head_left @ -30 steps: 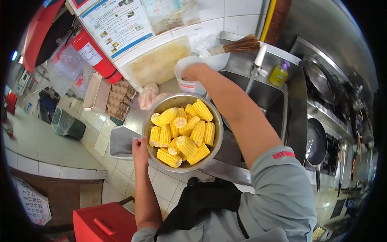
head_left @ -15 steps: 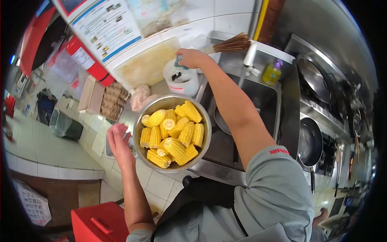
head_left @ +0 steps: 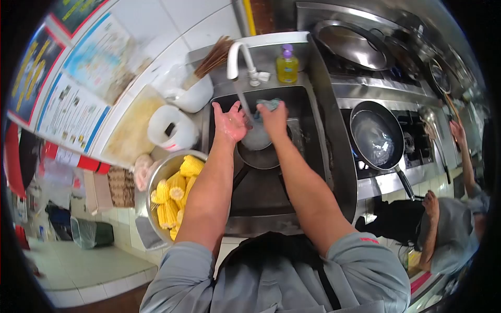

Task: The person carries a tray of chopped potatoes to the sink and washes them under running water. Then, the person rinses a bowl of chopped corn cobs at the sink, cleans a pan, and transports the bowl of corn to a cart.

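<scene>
My left hand [head_left: 229,122] is open, palm up with fingers spread, beside the stream of water from the white tap [head_left: 241,55]. My right hand [head_left: 275,119] is closed around a green scouring pad [head_left: 268,104], just to the right of the stream. Below both hands a dark frying pan [head_left: 259,159] lies in the sink [head_left: 255,205], and the water falls into it. Left of the sink, a metal bowl [head_left: 151,189] holds several pieces of corn on the cob [head_left: 176,187], partly hidden behind my left forearm.
A white tub [head_left: 159,130] and a twig brush [head_left: 214,60] stand left of the sink. Behind it is a yellow soap bottle [head_left: 287,68]. To the right, a frying pan [head_left: 377,136] is on the stove, where another person [head_left: 449,229] has a hand near its handle.
My right hand has moved from the white tub to the sink with the scouring pad. My left hand has left the bowl's side for the tap. Water now runs visibly; the view has turned right.
</scene>
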Motion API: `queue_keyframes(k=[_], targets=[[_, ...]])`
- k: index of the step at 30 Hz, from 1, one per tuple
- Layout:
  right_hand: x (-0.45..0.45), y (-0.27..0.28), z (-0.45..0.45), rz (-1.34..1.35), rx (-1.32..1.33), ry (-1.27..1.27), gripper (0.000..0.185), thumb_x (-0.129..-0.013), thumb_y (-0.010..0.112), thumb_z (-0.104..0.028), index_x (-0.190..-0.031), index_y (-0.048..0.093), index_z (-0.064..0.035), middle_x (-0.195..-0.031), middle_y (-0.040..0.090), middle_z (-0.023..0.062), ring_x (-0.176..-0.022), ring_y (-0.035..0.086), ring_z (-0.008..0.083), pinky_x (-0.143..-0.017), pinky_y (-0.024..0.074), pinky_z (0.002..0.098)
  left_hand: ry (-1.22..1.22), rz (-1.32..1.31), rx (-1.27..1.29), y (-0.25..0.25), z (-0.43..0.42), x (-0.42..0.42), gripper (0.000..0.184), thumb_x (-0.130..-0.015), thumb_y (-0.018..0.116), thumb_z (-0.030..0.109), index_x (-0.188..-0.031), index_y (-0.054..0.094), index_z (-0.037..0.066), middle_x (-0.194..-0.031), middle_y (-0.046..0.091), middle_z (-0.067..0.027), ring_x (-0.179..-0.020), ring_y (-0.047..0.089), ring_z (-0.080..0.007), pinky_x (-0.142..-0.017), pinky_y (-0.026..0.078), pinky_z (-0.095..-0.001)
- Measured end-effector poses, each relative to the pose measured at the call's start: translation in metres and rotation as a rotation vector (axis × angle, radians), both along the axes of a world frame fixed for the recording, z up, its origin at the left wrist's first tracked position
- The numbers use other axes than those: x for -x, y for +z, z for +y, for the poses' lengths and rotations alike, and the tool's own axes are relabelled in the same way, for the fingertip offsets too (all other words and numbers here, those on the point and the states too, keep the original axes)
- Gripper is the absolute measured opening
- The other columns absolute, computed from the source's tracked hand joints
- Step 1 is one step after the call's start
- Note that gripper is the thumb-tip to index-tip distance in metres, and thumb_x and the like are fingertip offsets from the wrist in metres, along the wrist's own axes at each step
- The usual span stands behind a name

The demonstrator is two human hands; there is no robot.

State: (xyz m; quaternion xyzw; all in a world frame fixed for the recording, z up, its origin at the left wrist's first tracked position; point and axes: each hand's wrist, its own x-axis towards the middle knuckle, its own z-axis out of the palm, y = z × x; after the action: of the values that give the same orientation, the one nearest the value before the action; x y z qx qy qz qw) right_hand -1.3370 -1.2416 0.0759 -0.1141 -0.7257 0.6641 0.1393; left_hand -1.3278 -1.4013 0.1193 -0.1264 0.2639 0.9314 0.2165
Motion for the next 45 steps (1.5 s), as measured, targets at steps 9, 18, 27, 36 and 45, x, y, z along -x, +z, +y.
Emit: queue_keyframes(k=[9, 18, 27, 36, 45], targets=[[-0.019, -0.033, -0.047, -0.134, -0.310, 0.228, 0.051, -0.092, 0.069, -0.039, -0.124, 0.056, -0.0016, -0.120, 0.064, 0.0268, -0.115, 0.062, 0.0426, -0.097, 0.0481, 0.0484, 0.043, -0.210, 0.241, -0.115, 0.020, 0.062, 0.104, -0.082, 0.022, 0.095, -0.114, 0.059, 0.003, -0.091, 0.066, -0.0212, -0.083, 0.064, -0.0418, -0.076, 0.053, -0.0553], [-0.037, -0.004, -0.028, -0.224, -0.473, 0.558, 0.044, -0.096, 0.057, -0.037, -0.132, 0.059, -0.0116, -0.129, 0.060, 0.0291, -0.124, 0.056, 0.0470, -0.105, 0.0453, 0.0539, -0.001, -0.356, 0.214, -0.074, 0.031, 0.014, 0.095, -0.085, 0.022, 0.092, -0.094, 0.063, 0.007, -0.092, 0.069, -0.0179, -0.084, 0.065, -0.0424, -0.084, 0.052, -0.0563], [-0.021, -0.014, 0.003, -0.264, -0.594, 0.556, 0.043, -0.099, 0.049, -0.040, -0.114, 0.069, -0.0051, -0.112, 0.069, 0.0268, -0.105, 0.066, 0.0479, -0.090, 0.0533, 0.0511, 0.122, -0.177, 0.151, -0.090, 0.072, -0.012, 0.094, -0.082, 0.030, 0.095, -0.092, 0.065, 0.008, -0.097, 0.070, -0.0163, -0.089, 0.067, -0.0342, -0.076, 0.054, -0.0514], [-0.034, 0.020, 0.024, -0.474, -0.578, 0.552, 0.054, -0.100, 0.047, -0.048, -0.130, 0.066, -0.0072, -0.147, 0.049, 0.0244, -0.134, 0.047, 0.0481, -0.109, 0.0377, 0.0580, -0.059, -0.163, -0.140, -0.057, 0.100, -0.043, 0.102, -0.076, 0.029, 0.099, -0.106, 0.064, 0.008, -0.105, 0.067, -0.0201, -0.097, 0.061, -0.0419, -0.091, 0.048, -0.0578], [-0.099, 0.012, 0.011, -0.240, -0.809, 0.414, 0.054, -0.096, 0.056, -0.046, -0.136, 0.059, -0.0100, -0.141, 0.049, 0.0229, -0.134, 0.044, 0.0446, -0.105, 0.0381, 0.0624, 0.004, -0.172, -0.077, -0.045, 0.098, -0.075, 0.109, -0.082, 0.025, 0.094, -0.140, 0.053, 0.006, -0.128, 0.061, -0.0173, -0.119, 0.053, -0.0431, -0.106, 0.040, -0.0585]])
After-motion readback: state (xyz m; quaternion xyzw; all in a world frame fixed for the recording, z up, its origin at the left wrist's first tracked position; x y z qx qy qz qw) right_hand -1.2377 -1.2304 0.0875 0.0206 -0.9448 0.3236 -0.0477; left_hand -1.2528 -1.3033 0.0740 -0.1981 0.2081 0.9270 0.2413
